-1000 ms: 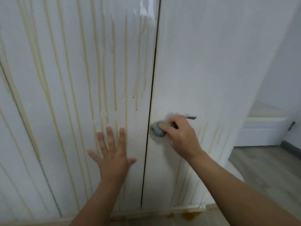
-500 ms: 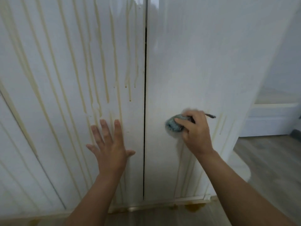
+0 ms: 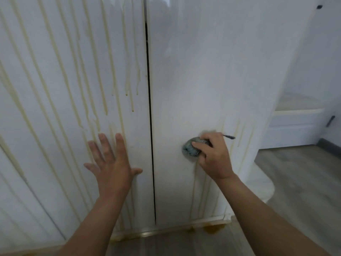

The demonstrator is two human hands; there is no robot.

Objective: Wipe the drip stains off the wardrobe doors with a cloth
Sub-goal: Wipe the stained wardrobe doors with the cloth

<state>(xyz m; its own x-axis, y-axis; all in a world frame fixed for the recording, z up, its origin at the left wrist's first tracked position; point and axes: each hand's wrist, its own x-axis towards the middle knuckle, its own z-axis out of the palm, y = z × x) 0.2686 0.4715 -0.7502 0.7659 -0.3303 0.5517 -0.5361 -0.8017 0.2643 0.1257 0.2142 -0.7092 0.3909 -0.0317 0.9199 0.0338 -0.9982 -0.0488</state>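
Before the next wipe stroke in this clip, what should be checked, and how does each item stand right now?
1. Cloth gripped in the right hand: ok.
2. Cloth pressed against the right door: ok.
3. Left hand flat on the left door: ok.
4. Streaks beside and below the cloth cleared: not ok.
5. Drip stains on the left door cleared: not ok.
6. Cloth clean enough to go on: cannot tell.
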